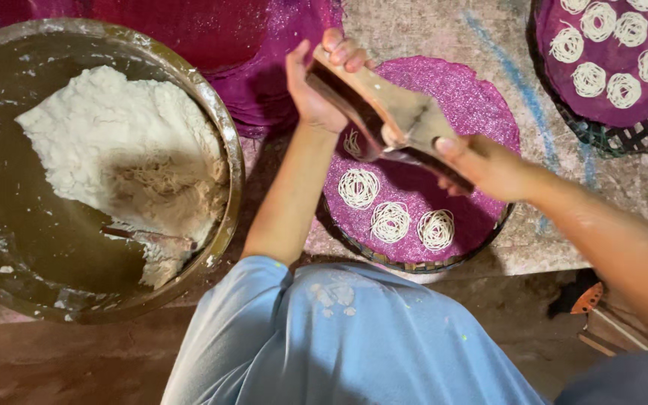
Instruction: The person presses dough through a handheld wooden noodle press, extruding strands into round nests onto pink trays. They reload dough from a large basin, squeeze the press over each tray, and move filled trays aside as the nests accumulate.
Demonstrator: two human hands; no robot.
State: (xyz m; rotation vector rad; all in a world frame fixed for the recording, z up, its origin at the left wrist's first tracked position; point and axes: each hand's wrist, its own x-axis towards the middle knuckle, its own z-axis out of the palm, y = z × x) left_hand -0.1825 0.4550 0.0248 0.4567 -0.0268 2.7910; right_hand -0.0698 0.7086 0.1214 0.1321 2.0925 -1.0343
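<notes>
My left hand (316, 82) and my right hand (481, 165) both grip a wooden noodle press (384, 112), one on each handle end, held over a round woven tray lined with a purple mat (466, 97). Thin white strands come out under the press in a small noodle coil (352, 142) on the mat. Three finished noodle coils (391, 219) lie in a row on the near part of the mat.
A large metal bowl (223, 135) holding white dough (125, 150) stands at the left. Another purple-lined tray (624, 112) with several noodle coils sits at the top right. Stacked purple mats (264, 45) lie behind. My knee in light blue cloth (339, 337) is below.
</notes>
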